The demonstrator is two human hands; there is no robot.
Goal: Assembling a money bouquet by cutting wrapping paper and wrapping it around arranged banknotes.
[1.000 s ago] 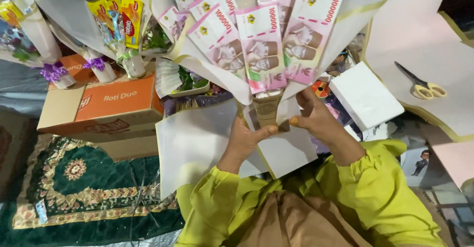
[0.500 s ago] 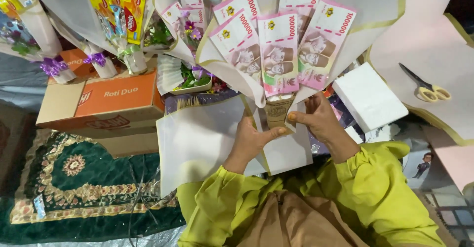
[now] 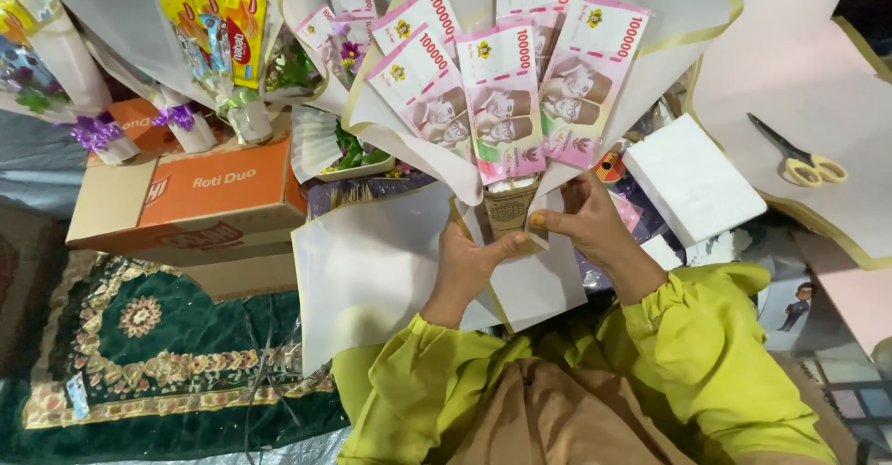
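- Gripping the bouquet's narrow stem [image 3: 509, 212], left hand [image 3: 469, 265] and right hand [image 3: 585, 219] were both clenched round it
- pink paper banknotes [image 3: 506, 93] fanned just above, glossy cream wrap [image 3: 678, 10] around
- yellow-handled scissors [image 3: 799, 156] lay off right

Green patterned rug [image 3: 139, 353] on floor

Single head cam, looked steeply down over the wearer's lap from close range. Left hand [image 3: 469, 261] and right hand [image 3: 585, 219] sat just below frame centre, banknote bouquet [image 3: 502, 93] ran toward the top edge, green rug [image 3: 139, 353] bottom-left, scissors [image 3: 799, 154] far right. No second view, so no overlap.
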